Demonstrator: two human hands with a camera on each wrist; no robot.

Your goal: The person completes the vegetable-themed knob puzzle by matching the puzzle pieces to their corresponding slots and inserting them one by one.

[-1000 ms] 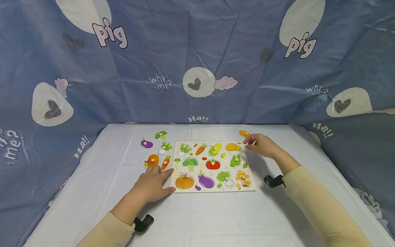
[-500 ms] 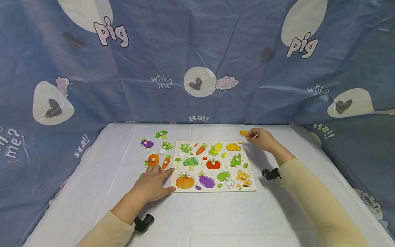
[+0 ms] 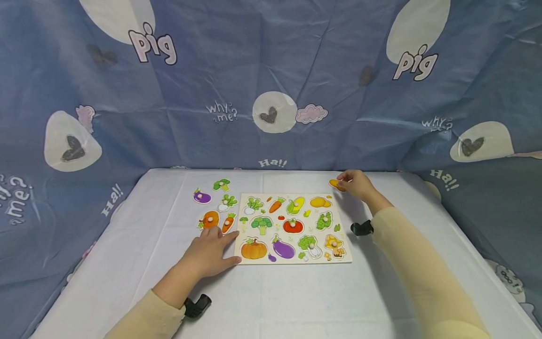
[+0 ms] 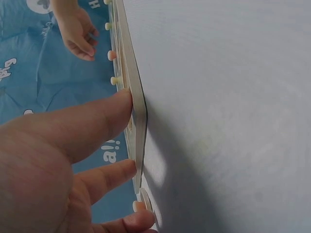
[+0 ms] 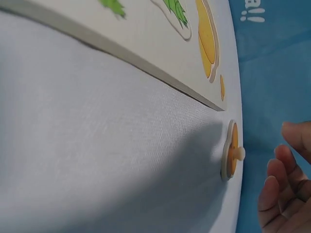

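Note:
My left hand (image 3: 209,254) rests at the left edge of a wooden vegetable puzzle board (image 3: 271,260); its thumb and index finger touch the edge with fingers fairly straight. In the left wrist view another fingertip is right by a knobbed piece. My right hand (image 3: 357,183) is near the table's far edge, beside the potato puzzle piece (image 3: 334,183). Seen from the right wrist, its loosely bent fingers (image 5: 277,170) are apart from the piece's wooden knob (image 5: 239,154) and hold nothing. That piece lies flat, just beyond the board's corner. The board's potato picture (image 3: 319,202) has no knob.
Left of the board lie loose pieces: broccoli (image 3: 221,184), eggplant (image 3: 202,196), turnip (image 3: 227,202), pumpkin (image 3: 209,219) and carrot (image 3: 227,222). Knobbed corn (image 3: 295,205), tomato (image 3: 293,226) and mushroom (image 3: 334,245) sit in the board. Blue printed cloth (image 3: 271,150) hangs behind the table.
My right hand has moved away from me, from over the board's far right corner to the potato piece. My left hand and the board have stayed in place.

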